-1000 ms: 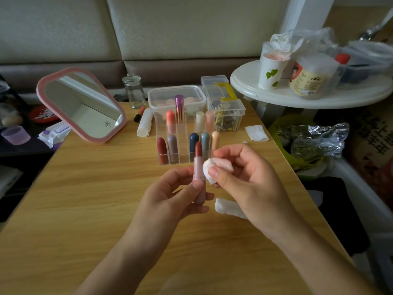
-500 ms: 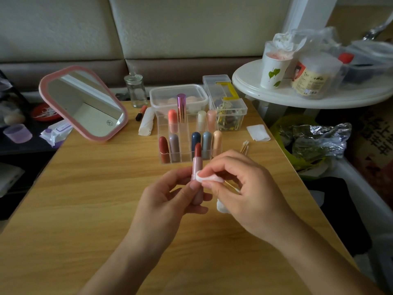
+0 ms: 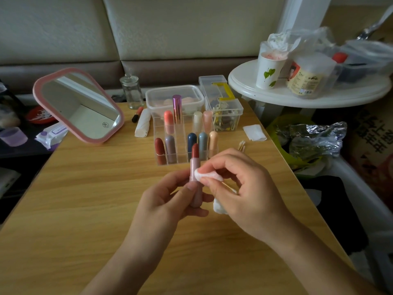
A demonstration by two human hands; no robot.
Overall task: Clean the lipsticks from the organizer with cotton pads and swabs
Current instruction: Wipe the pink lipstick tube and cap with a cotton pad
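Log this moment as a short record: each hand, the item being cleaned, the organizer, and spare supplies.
left hand: holds open lipstick upright by its pink tube
right hand: presses cotton pad against the tube
organizer: clear, behind the hands, lipsticks standing in its slots
spares: cotton pad near table edge, swabs beside organizer
table: wood

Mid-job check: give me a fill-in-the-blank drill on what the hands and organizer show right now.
1. The left hand holds an open lipstick with a ____ casing.
2. The right hand presses a folded ____ against that casing.
3. The clear organizer stands on the ____ table.

Missing words: pink; cotton pad; wooden
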